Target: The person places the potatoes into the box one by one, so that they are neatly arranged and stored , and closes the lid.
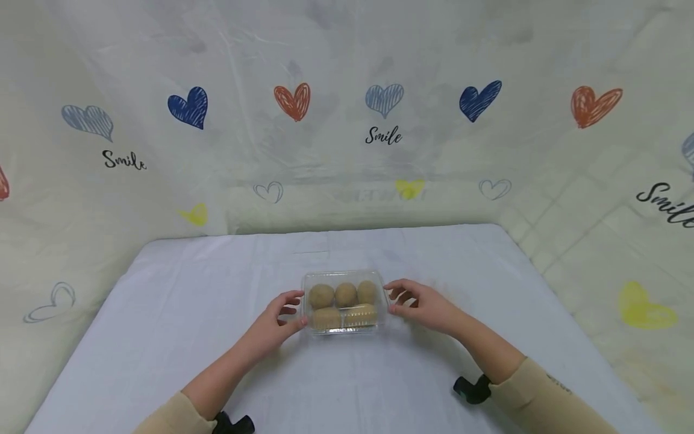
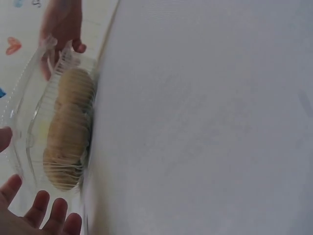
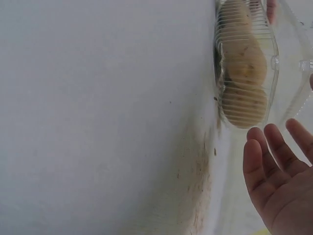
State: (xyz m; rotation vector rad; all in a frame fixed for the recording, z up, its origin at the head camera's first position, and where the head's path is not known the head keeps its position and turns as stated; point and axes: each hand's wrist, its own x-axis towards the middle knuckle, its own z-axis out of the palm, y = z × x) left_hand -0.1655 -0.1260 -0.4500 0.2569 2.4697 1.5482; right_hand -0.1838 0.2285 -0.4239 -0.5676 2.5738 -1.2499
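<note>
A clear plastic clamshell box [image 1: 343, 275] lies on the white cloth, holding several round, tan-brown items [image 1: 346, 295] that resemble potatoes; their exact kind is unclear. My left hand [image 1: 275, 320] is at the box's left side, thumb and fingers parted, fingertips at or very near its edge. On the opposite side, my right hand [image 1: 425, 306] reaches in with loosely bent fingers close to the rim. Both wrist views show a gap between the lid [image 2: 20, 93] and the base, so the box looks unlatched. Whether the fingertips touch the plastic cannot be told.
The white-covered table [image 1: 347, 386] extends around the box. A pale wall sheet [image 1: 336, 157] with hearts and "Smile" lettering hangs behind and at both sides. Black wrist-worn devices [image 1: 472, 390] sit near the sleeves. Brown smudges [image 3: 198, 181] mark the cloth.
</note>
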